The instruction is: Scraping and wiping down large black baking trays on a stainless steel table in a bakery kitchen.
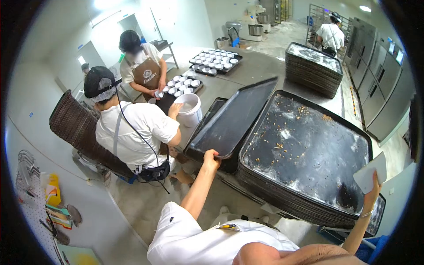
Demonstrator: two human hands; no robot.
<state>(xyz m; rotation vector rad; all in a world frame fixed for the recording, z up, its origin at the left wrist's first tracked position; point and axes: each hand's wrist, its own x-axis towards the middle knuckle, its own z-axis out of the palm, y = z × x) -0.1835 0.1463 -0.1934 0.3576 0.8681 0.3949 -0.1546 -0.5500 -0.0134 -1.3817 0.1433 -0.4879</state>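
My left hand grips the near corner of a dark metal baking tray, which is tilted, its far end raised above another dark tray. At the right, my right hand holds a flat white dough scraper over the edge of a tall stack of baking trays. The top tray of that stack bears crumbs and white, flour-like smears.
Two people stand at the left by a white bucket and a tray of white cups. More cups and a tray stack lie beyond. Another stack leans at far left.
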